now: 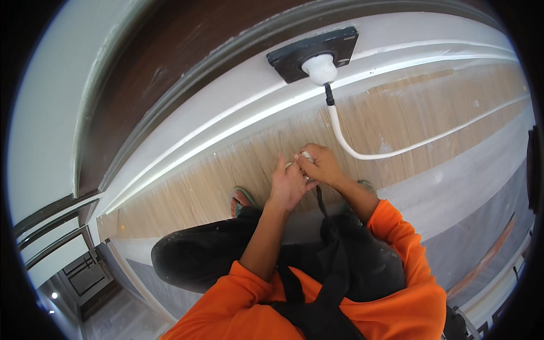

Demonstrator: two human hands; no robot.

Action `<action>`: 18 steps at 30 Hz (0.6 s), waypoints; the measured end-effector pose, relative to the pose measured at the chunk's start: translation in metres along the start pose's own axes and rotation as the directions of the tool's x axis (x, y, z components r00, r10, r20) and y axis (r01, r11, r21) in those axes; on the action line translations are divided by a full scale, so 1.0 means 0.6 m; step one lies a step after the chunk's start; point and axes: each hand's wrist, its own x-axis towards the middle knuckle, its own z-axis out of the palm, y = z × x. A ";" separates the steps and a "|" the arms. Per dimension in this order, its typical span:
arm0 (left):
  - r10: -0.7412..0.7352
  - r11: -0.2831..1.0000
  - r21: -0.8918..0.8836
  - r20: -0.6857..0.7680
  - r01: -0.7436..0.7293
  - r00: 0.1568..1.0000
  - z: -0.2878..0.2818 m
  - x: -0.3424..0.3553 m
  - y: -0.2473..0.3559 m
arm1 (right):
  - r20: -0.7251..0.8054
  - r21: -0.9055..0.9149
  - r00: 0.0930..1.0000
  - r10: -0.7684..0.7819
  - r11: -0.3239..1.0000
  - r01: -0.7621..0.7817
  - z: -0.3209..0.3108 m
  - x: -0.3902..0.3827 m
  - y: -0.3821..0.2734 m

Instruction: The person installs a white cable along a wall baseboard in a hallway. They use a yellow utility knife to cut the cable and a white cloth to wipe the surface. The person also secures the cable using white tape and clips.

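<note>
Both my hands are close together in the middle of the view, above my lap. My left hand has its fingers curled around something small and pale, with the thumb toward the right hand. My right hand pinches at the same spot, and a whitish bit shows at its fingers. What they hold is mostly hidden by the fingers. A dark strap hangs just below the hands.
Ahead on the white wall is a dark square plate with a white rounded plug. From it a white cable loops over the wood-look floor to the right. My sandalled foot is left of my hands.
</note>
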 end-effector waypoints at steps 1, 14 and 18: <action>0.012 0.998 0.065 -0.029 -0.010 0.999 0.000 0.005 -0.005 | 0.010 0.041 0.999 0.052 0.998 -0.052 0.001 -0.002 0.006; 0.885 -0.407 0.706 0.145 0.580 0.443 -0.084 0.055 -0.088 | -0.338 -0.062 0.933 0.123 0.986 -0.153 -0.056 -0.053 0.196; 0.816 0.016 0.900 -0.263 0.435 0.514 -0.127 0.054 -0.034 | -0.105 -0.079 0.989 0.101 0.991 -0.109 0.005 -0.037 0.147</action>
